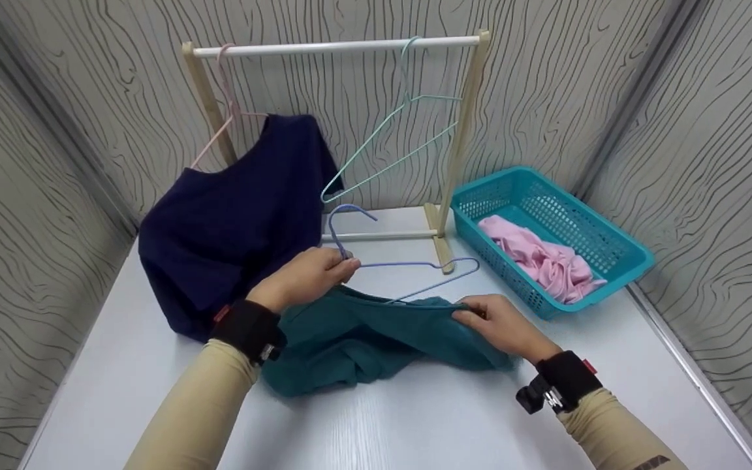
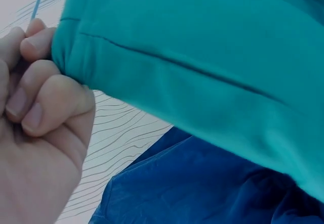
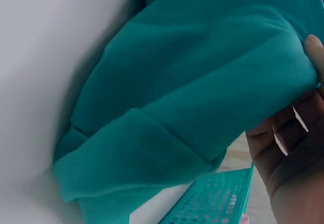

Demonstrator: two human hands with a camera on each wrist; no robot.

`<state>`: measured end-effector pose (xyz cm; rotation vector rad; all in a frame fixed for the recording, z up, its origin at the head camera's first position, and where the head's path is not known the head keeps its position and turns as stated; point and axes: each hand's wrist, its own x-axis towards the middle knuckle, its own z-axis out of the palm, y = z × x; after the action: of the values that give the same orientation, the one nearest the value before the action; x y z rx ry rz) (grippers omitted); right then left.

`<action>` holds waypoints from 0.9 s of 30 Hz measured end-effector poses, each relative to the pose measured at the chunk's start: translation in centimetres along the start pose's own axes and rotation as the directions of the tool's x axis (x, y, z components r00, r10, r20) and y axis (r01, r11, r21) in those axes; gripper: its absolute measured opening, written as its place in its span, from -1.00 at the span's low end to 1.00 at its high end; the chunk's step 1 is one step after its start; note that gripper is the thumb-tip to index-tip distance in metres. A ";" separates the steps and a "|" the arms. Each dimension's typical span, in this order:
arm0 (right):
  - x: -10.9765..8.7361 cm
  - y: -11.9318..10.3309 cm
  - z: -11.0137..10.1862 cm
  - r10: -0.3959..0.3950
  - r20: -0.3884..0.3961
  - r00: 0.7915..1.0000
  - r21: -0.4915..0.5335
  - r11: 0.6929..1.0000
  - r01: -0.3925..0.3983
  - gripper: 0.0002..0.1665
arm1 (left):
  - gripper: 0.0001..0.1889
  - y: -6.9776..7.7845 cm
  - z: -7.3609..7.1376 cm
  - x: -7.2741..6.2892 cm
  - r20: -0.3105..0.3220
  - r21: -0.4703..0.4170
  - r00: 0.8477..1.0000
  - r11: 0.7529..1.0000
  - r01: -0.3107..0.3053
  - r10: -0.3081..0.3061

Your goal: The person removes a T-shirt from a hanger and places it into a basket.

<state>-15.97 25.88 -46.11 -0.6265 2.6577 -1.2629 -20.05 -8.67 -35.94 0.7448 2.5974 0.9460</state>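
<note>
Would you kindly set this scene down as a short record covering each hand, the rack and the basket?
Left hand: grips the blue hanger at its hook's base
Right hand: holds the edge of the green garment
Rack: navy shirt on pink hanger; bare mint hanger
Basket: right of the rack, holding pink cloth

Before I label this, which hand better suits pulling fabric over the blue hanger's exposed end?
Probably the right hand: it pinches the teal fabric near that end; the left hand holds the hanger.
</note>
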 end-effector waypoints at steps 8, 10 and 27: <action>0.5 -0.8 3.2 -0.084 0.043 0.996 0.022 0.996 0.083 -0.79 | -0.61 1.0 0.1 1.1 -0.012 0.039 1.000 0.999 -0.027 0.027; 0.7 -1.1 4.5 -0.121 0.055 0.991 0.003 0.993 0.121 -0.79 | -0.60 1.3 0.2 1.4 -0.019 0.048 0.999 0.998 -0.032 0.033; 2.7 -3.0 13.3 -0.317 0.335 0.887 -0.041 0.936 0.350 -0.78 | -0.59 2.8 1.4 3.5 -0.051 0.015 0.996 0.998 -0.066 0.067</action>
<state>-13.62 13.58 -52.14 -1.2372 2.4150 -0.9891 -21.31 -4.18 -35.44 0.8256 2.6407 0.9808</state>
